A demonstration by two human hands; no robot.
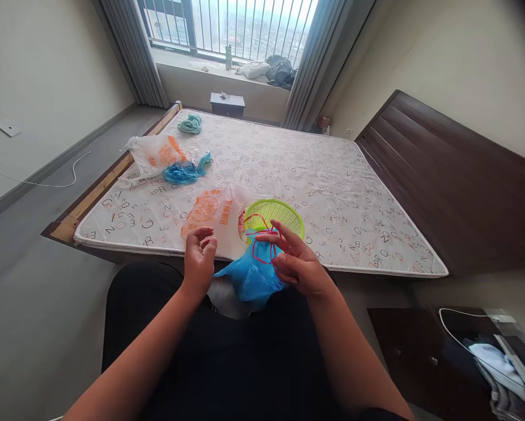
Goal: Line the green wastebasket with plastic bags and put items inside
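A blue plastic bag (256,275) with a red cord (262,261) sits in front of my lap. My right hand (300,260) is at the bag's gathered top, its index and middle fingers extended among the cord's loops and its other fingers curled. To the left of the bag, my left hand (200,257) is raised with fingers curled in toward the thumb; nothing shows in it. A yellow-green mesh basket (284,213) stands just behind the bag on the mattress. Beside it lies a clear plastic bag with orange print (212,213), partly behind my left hand.
The mattress (332,193) rests in a brown wooden bed frame with a headboard (446,175). Farther left lie another printed bag (157,153), a crumpled blue bag (181,172) and a coiled green cord (190,124). A dark bedside cabinet (411,351) stands at lower right.
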